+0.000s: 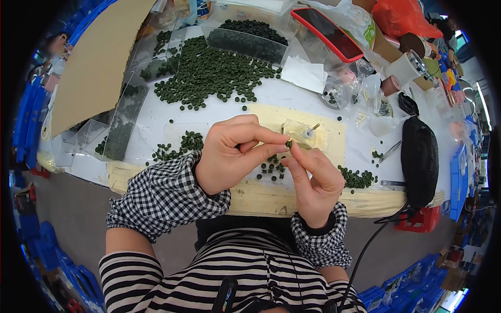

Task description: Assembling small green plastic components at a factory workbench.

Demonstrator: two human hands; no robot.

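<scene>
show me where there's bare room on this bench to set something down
Bare white bench lies between the big pile of green discs and the yellowish mat. Another bare strip sits left of the hands, beside the clear trays. The back and the right side, around the red phone and black pouch, are crowded.

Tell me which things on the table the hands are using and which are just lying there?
In use:
left hand and right hand, pinching one small green ring together
big pile of green rings
little fixture with a pin

Just lying about:
red phone
black pouch
tape rolls
orange bag
cardboard sheet
</scene>
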